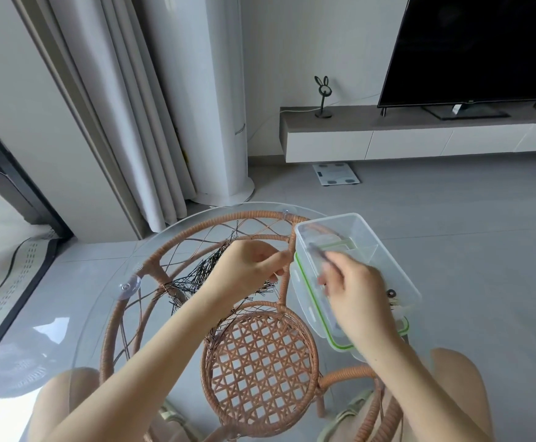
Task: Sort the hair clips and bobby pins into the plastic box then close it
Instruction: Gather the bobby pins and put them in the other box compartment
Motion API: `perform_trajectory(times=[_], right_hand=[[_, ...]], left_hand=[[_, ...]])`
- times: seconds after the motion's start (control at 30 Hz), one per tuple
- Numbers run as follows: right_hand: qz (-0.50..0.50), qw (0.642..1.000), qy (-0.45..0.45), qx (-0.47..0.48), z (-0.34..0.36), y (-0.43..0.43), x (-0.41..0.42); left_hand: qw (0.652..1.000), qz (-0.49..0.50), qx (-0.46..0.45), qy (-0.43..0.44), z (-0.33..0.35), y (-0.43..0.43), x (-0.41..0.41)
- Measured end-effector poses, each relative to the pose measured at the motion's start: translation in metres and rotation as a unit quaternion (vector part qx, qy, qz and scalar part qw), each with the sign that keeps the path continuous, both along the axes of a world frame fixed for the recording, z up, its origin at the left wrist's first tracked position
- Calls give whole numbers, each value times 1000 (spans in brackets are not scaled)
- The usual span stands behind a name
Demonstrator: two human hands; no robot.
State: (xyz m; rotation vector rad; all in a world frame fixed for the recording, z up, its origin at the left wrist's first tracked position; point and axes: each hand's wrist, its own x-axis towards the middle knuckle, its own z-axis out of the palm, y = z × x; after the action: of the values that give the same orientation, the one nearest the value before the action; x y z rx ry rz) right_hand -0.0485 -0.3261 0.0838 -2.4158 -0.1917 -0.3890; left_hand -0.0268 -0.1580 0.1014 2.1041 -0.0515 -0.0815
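The right hand's [354,295] fingers [330,275] are pinched narrow on a dark pin [319,252], blurred, its tip reaching over the near-left wall of the box [355,250]. The left hand's [247,269] fingers [279,260] are curled close together above the pile of pins [196,282]; whether they grip any pin I cannot tell.

The box is clear plastic, open, and stands near the desk's [107,282] right edge. Inside it a divider marks off compartments. It sits on its lid [314,304], which has a green seal and lies flat, showing along the box's left and near sides. A small dark ring [390,293] shows at the box's near-right end; whether it is inside or behind the wall I cannot tell.

The pile of black bobby pins spreads over the middle of the round glass desk, left of the box. Through the glass the wicker frame [260,352] shows. A clear suction cup [129,287] sits toward the desk's left edge.

No writing or brand can be read on the box or lid.
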Motion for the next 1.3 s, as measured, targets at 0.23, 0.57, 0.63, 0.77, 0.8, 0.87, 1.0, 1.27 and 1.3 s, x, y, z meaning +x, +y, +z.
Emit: perform_trajectory(times=[0.23, 0.57, 0.63, 0.77, 0.8, 0.87, 1.0, 1.27, 1.3], right_hand=[[12, 991, -24, -130, 5, -27, 14], [58, 981, 150, -113, -82, 98, 85], [21, 980, 140, -142, -96, 108, 103], [5, 984, 146, -100, -99, 125, 129], [14, 985, 152, -86, -97, 129, 136], [34, 985, 160, -51, -90, 133, 148], [87, 978, 191, 6, -90, 134, 153], [133, 966, 172, 141, -100, 115, 100], [132, 966, 169, 146, -99, 114, 92]], left_hand=[[968, 134, 177, -113, -43, 80, 24], [965, 24, 258, 46, -95, 129, 79], [960, -4, 277, 48, -98, 123, 99], [954, -54, 293, 35, -102, 106, 135], [955, -65, 288, 29, -104, 104, 142], [960, -87, 265, 14, -106, 103, 148], [981, -124, 147, 7, -104, 109, 129], [990, -118, 68, 44, -110, 122, 66], [991, -115, 55, 49, -109, 121, 59]])
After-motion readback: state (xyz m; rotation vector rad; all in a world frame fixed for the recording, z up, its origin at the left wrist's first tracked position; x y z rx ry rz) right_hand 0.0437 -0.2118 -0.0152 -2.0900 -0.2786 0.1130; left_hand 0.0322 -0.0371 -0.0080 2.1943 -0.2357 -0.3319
